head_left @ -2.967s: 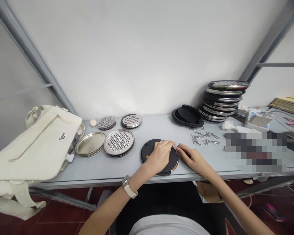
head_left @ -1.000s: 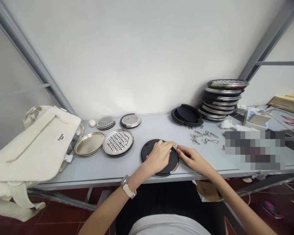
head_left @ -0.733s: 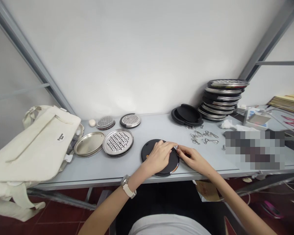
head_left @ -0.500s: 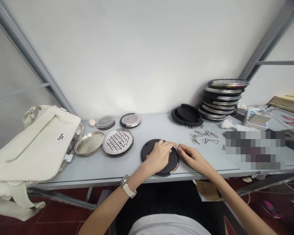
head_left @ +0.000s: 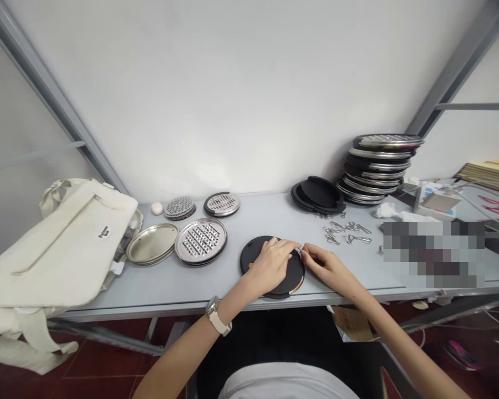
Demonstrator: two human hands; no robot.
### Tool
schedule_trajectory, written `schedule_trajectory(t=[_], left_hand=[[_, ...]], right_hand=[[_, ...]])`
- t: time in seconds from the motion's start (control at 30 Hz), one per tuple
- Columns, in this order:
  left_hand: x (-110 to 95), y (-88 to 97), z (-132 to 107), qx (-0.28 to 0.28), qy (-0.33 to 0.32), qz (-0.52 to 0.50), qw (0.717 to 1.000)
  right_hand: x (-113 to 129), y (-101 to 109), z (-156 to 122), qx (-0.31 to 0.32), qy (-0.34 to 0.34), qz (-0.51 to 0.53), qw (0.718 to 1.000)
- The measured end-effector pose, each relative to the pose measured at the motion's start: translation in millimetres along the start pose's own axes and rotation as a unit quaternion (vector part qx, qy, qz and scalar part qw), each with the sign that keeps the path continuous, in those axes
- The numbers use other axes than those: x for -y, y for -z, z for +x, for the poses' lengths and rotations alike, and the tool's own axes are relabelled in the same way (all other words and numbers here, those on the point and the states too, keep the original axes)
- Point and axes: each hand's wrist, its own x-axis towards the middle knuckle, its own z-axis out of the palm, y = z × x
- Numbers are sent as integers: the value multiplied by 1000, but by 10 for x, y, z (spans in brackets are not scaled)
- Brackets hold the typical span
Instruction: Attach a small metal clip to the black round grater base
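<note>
A round black disc with a shiny metal rim and an orange mark lies flat near the table's front edge. My left hand rests across it, fingers bent over its top and pointing right. At the disc's upper right edge, my right hand pinches a small wire-like metal clip, with my left fingertips close against it. The clip is partly hidden, and I cannot make out how it joins the disc. More such metal clips lie scattered to the right.
Round metal grater plates and plain metal discs sit left, beside a cream bag. Black round holders and a tall stack of graters stand back right. A blurred-out patch covers the right side.
Almost nothing differs. Both hands stay at the disc's upper right edge, the right fingers shifting only very slightly at the metal clip.
</note>
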Motion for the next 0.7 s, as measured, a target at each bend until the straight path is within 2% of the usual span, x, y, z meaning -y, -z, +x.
schedule_trajectory(t=[0.7], left_hand=[[-13,14,0,0,-2,-9,1000]], right_hand=[[-21,-18,-5,9,11,-33,999]])
